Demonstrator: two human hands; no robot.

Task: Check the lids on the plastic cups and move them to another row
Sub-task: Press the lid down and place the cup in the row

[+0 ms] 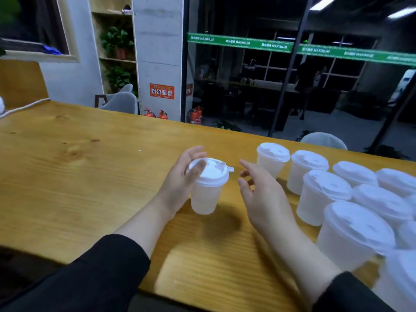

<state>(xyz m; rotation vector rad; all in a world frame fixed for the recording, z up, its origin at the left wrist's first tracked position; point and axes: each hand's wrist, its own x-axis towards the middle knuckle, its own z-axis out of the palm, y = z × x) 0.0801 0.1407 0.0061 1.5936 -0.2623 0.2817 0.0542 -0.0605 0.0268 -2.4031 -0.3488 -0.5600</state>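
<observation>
A translucent plastic cup (206, 197) with a white lid (211, 174) is in the middle of the wooden table (78, 167). My left hand (182, 179) holds it near the rim, thumb across the lid's edge and fingers behind. The lid's small sip tab (230, 169) sticks out to the right. My right hand (261, 194) hovers just right of the cup with fingers spread, touching nothing. Several more lidded cups (324, 194) stand in rows at the right.
The cup rows reach the table's right and near edges; the closest cup (353, 235) stands by my right forearm. A white cord (24, 106) lies at the far left corner. Chairs (324, 140) stand behind the table's far edge.
</observation>
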